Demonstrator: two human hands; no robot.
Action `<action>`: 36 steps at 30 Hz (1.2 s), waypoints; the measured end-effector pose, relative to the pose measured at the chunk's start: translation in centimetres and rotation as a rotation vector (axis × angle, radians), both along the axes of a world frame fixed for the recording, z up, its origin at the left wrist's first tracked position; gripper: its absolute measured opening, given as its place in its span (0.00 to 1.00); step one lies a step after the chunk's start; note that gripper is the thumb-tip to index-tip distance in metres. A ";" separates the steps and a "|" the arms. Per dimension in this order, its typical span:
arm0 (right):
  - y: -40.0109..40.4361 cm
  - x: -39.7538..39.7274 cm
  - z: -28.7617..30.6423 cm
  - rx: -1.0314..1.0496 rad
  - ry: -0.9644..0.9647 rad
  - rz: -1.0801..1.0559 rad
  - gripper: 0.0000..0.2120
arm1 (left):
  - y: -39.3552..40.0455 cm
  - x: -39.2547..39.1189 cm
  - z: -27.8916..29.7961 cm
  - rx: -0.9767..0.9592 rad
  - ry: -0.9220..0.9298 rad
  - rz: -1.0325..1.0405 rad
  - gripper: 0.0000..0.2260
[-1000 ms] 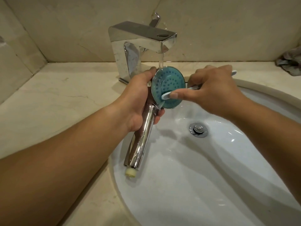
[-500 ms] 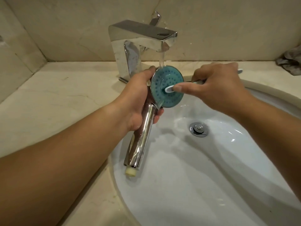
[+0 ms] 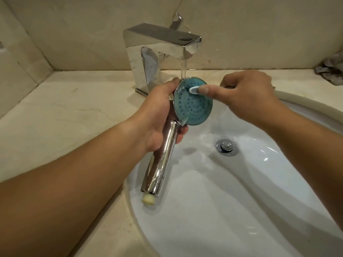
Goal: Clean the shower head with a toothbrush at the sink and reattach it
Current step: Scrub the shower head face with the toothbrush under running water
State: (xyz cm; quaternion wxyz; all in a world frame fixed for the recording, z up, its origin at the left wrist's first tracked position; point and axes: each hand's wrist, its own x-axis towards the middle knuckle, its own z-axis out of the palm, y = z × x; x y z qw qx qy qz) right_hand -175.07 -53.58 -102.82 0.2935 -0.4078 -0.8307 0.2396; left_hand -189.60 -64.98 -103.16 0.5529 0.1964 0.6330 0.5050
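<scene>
Beneath the spout of the chrome faucet (image 3: 159, 45), a thin stream of water (image 3: 183, 69) falls onto the upper rim of the shower head (image 3: 193, 106), which is held over the white sink basin (image 3: 222, 210). Its round teal spray face, dotted with nozzle holes, is turned toward the camera, and its chrome handle slopes down and to the left of the faucet, ending in a pale threaded fitting (image 3: 148, 199) above the basin's left rim. The left hand (image 3: 159, 115) grips the handle just below the spray face, fingers curled round it and the thumb lying along the face's left edge. The right hand (image 3: 246, 93), to the right of the faucet, holds a toothbrush (image 3: 194, 89): the fingers are curled round the shaft, which is almost wholly hidden, and the extended forefinger presses on the back of the white and blue brush head. The brush head lies against the upper part of the spray face, close to where the water lands. Below and right of the faucet, the chrome drain stopper (image 3: 226, 147) sits in the wet basin bottom. A beige stone countertop (image 3: 65, 112) surrounds the basin, and a crumpled grey cloth (image 3: 332, 68) lies on it far to the faucet's right, against the wall.
</scene>
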 end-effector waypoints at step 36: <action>0.0 -0.1 -0.2 -0.070 0.035 -0.026 0.28 | -0.1 0.0 -0.1 0.004 -0.024 -0.012 0.33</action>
